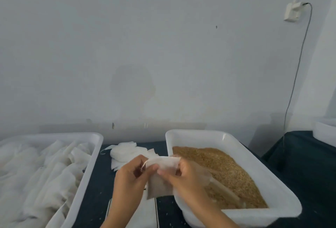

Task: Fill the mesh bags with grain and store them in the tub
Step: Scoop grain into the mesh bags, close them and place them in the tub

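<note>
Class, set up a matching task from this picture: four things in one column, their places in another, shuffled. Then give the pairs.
Things:
1. grain
2. filled bags
3. empty bags
4. held bag

Places:
A. in the left tub
B. between both hands, left hand and right hand gripping it
C. in the right tub
D. piled on the dark table between the tubs

Pairs: 1-C, 2-A, 3-D, 4-B
</note>
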The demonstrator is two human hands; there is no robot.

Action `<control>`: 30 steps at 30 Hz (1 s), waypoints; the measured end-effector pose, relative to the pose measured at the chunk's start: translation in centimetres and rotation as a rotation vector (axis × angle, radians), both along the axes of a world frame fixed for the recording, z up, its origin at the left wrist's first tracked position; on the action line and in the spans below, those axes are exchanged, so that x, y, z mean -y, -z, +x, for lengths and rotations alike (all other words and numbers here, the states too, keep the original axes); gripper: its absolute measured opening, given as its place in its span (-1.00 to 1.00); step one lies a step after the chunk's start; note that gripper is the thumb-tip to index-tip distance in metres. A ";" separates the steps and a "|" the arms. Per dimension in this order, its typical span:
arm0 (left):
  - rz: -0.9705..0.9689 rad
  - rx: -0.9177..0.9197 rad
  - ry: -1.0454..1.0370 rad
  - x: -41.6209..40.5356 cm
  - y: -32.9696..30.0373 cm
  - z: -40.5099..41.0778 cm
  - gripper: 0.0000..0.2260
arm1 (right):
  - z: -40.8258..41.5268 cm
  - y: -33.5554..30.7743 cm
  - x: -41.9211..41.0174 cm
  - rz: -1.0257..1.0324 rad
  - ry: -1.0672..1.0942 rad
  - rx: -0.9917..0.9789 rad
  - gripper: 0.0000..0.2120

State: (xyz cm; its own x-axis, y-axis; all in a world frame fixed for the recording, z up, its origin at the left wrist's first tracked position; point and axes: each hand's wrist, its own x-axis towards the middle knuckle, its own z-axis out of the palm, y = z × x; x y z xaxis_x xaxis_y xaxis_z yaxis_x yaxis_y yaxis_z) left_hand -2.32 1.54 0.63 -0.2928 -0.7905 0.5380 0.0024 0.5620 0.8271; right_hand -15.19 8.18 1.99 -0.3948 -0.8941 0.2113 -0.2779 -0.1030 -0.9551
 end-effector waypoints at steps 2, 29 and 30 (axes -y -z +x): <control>0.048 0.011 -0.040 0.3 1.3 1.7 -0.77 | 1.5 1.7 0.7 0.028 0.009 -0.107 -0.74; 0.021 0.271 -0.260 3.9 7.7 4.1 -0.89 | 3.3 9.7 3.8 -0.042 -0.046 -0.240 -0.79; 0.053 0.216 -0.264 4.0 7.8 4.3 -0.89 | 3.1 9.8 3.7 -0.050 -0.061 -0.211 -0.80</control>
State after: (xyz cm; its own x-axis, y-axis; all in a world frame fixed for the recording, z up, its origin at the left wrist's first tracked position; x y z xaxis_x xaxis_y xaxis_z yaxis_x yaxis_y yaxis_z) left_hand 1.94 -2.51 -7.18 -0.1771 -0.8794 0.4420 -0.3163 0.4761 0.8205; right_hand -12.07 4.53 -7.82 -0.2829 -0.9012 0.3283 -0.4634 -0.1713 -0.8695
